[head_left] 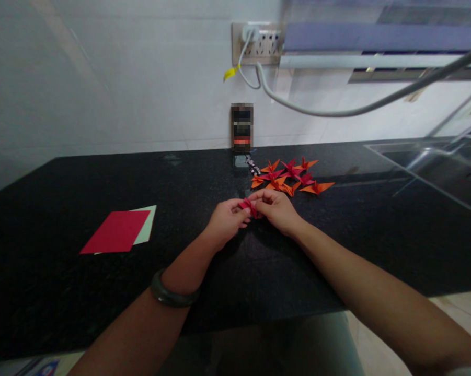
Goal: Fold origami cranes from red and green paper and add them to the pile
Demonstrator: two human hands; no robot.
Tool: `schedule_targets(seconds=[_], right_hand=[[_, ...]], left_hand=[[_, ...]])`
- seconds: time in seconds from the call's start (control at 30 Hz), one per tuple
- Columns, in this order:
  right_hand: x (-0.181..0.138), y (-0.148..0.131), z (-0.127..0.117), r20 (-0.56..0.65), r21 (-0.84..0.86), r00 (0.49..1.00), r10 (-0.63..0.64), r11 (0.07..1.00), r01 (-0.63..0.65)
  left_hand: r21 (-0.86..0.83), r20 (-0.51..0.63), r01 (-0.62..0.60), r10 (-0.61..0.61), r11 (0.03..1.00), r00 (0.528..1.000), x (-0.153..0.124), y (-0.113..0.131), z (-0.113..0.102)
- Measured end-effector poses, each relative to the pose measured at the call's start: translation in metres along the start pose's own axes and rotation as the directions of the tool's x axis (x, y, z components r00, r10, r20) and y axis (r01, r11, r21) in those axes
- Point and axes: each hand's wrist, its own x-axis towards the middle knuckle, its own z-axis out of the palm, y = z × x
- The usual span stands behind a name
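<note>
Between my hands is a small red folded paper piece [248, 205], partly covered by my fingers. My left hand [228, 219] pinches its left side between thumb and fingers. On the other side, my right hand [276, 209] grips it with thumb and fingertips. Just behind my right hand lies a cluster of orange and red origami cranes [290, 169]. Off to the left, a red paper sheet [117, 232] rests on top of a pale green sheet [147, 230].
Black countertop [55, 209] runs to the white wall. A phone [242, 128] with a beaded strap [253, 166] leans upright there. Above it is a socket panel [259, 46] with a plug, and a grey cable [337, 112] hangs across the right. A sink [447, 167] is at far right.
</note>
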Motion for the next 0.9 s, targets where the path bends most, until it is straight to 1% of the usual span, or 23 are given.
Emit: schedule_targets(seconds=[0.3, 0.5, 0.63, 0.9], right_hand=[[-0.0004, -0.0011, -0.0008, 0.025, 0.027, 0.998, 0.065, 0.997, -0.066], [-0.0007, -0.0015, -0.0002, 0.041, 0.032, 0.995, 0.092, 0.995, -0.093], [-0.001, -0.0023, 0.0005, 0.065, 0.025, 0.995, 0.078, 0.996, -0.08], [-0.0004, -0.0011, -0.0017, 0.115, -0.045, 0.993, 0.039, 0.998, -0.034]], left_hand=[[0.004, 0.015, -0.002, 0.002, 1.0, 1.0, -0.0001, 0.0005, -0.0007], [0.039, 0.025, -0.009, 0.008, 0.999, 1.0, 0.0003, 0.0002, 0.0001], [0.087, 0.027, -0.019, 0.017, 0.996, 0.999, 0.0008, -0.001, 0.0012], [0.175, 0.077, -0.076, 0.063, 0.982, 0.995, 0.0045, -0.004, 0.001]])
